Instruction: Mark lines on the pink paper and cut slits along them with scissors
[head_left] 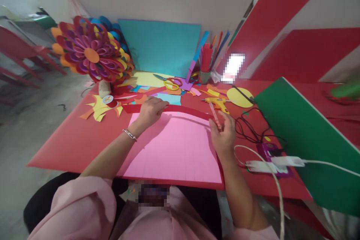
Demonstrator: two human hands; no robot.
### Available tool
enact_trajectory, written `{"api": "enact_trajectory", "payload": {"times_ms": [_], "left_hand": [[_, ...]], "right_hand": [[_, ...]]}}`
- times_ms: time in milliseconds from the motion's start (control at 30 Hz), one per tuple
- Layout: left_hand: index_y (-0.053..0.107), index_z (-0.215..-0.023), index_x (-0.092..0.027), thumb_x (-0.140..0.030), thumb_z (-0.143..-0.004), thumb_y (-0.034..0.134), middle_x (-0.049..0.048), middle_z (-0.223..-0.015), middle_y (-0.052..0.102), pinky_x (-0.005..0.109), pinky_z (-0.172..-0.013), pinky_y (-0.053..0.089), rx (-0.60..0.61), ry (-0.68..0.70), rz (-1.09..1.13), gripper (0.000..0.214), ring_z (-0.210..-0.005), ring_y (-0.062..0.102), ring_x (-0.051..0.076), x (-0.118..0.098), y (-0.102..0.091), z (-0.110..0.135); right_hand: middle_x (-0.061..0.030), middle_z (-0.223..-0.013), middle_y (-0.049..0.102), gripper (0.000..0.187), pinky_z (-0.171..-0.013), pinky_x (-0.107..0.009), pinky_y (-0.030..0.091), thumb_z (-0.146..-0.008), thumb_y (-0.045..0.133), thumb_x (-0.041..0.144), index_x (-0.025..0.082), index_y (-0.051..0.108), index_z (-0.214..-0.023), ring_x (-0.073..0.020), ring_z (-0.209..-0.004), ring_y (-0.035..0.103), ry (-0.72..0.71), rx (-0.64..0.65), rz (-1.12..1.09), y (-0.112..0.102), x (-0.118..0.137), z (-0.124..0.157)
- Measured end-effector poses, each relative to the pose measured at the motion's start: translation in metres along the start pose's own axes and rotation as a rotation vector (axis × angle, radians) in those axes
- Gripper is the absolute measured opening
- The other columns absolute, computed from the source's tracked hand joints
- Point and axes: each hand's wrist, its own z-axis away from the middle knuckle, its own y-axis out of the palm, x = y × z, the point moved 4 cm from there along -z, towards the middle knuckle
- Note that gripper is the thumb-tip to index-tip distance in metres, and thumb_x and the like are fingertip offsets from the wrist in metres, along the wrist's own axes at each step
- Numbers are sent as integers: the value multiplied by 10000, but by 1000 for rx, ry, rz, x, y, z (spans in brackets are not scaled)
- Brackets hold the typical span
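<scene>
A pink paper sheet (174, 150) with ruled lines lies on a red sheet in front of me. My left hand (150, 110) rests on the pink sheet's upper left edge, fingers curled down on the paper and on a red strip (185, 110) along the top. My right hand (223, 133) sits at the sheet's right edge, fingers pinched on a thin pink pencil (214, 115) that points away from me. A metal bracelet (129, 134) is on my left wrist.
A yellow glue gun (218, 102) with a black cord, yellow-handled scissors (170, 81), paper scraps, a yellow disc (239, 96), a cup of paper strips (205, 63), a large paper flower (91, 50), a teal board (159, 47), a green board (309, 135) and a white power strip (270, 164) surround the work area.
</scene>
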Motion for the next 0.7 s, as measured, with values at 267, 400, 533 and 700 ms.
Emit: {"api": "enact_trajectory", "payload": {"times_ms": [267,400,533,700], "left_hand": [[810,-1002,-223,-296,-960,509,86,-892,793,419,-874,509,8,-206,-61,312,-883,728,271,81,-25,-49],[805,-1003,-166,-221,-903,533,111,-987,801,387,-850,536,-128,-395,29,295,-933,725,282,128,-17,-83],[778,-1094,-149,-161,-907,489,129,-1124,792,431,-968,531,-197,-456,45,345,-1055,704,297,157,-1,-109],[769,-1108,-168,-103,-874,487,150,-1163,764,483,-1066,447,-152,-475,-19,372,-1163,664,321,169,22,-127]], "right_hand": [[-68,-1001,747,191,-787,-356,554,-1056,545,325,248,719,-1042,-225,-921,720,-211,311,-6,16,26,19],[-58,-978,750,179,-781,-361,546,-1053,548,293,244,719,-1030,-221,-890,721,-212,322,10,16,22,20],[-58,-985,758,165,-782,-375,550,-1042,554,284,267,718,-1033,-229,-896,725,-175,333,22,13,16,18],[-60,-966,767,161,-798,-370,569,-1023,568,233,261,725,-1051,-226,-889,739,-184,333,4,10,16,17]]}}
